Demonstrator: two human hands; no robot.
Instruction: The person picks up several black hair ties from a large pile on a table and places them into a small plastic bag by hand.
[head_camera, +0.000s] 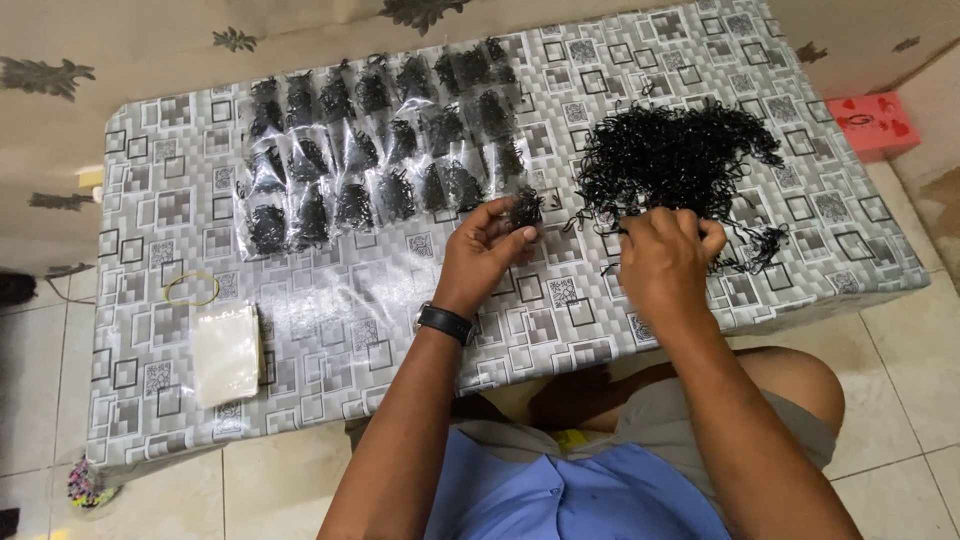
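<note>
left hand (482, 250) pinches a small bunch of black elastic bands (525, 208) just above the bench (330, 320), near the rows of filled clear packets (380, 150). right hand (665, 258) grip closed into the edge of the big loose band pile (675, 160).

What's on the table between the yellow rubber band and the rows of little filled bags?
In the head view, nothing: only bare patterned tablecloth separates the yellow rubber band from the filled bags.
</note>
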